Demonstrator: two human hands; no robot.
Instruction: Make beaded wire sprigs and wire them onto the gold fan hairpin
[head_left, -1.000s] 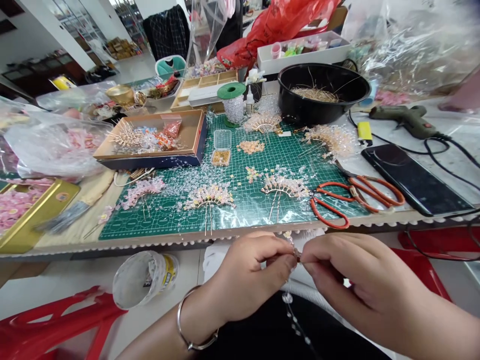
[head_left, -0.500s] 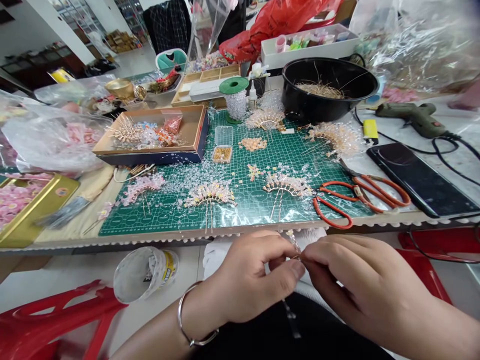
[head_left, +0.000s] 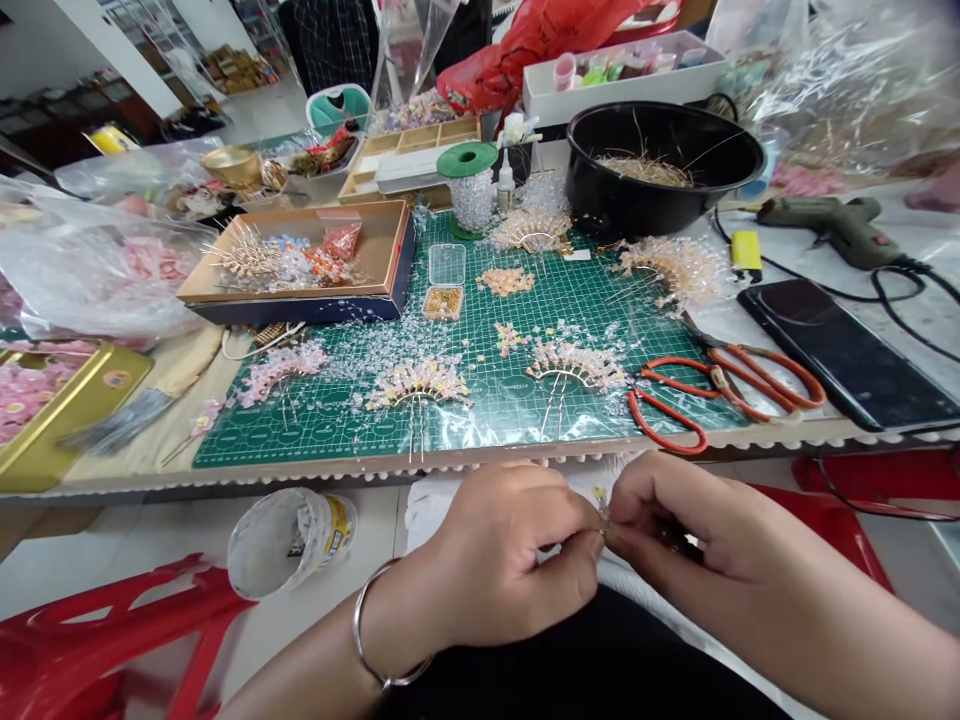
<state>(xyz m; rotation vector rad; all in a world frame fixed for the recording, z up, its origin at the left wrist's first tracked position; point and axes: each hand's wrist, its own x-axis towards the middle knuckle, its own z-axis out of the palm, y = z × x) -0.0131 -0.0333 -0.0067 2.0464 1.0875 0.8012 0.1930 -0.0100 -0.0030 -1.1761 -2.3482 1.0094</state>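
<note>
Below the table edge, over my lap, my left hand (head_left: 502, 555) and my right hand (head_left: 686, 530) meet fingertip to fingertip. Both pinch a small beaded wire piece (head_left: 600, 505) between them; only a few pale beads show above the fingers. A silver bangle (head_left: 367, 640) circles my left wrist. On the green cutting mat (head_left: 517, 400) above lie several finished beaded fan hairpins, the nearest one (head_left: 571, 365) just beyond my hands.
Orange-handled scissors (head_left: 720, 385) lie at the mat's right, a black phone (head_left: 840, 350) and green glue gun (head_left: 832, 220) beyond. A black bowl (head_left: 664, 160) stands behind, a brown box of parts (head_left: 300, 265) at left. A white tub (head_left: 289, 540) sits below.
My hands have drawn closer to each other and slightly lower; the dangling bead strand seen earlier under them no longer shows. The view has shifted a little.
</note>
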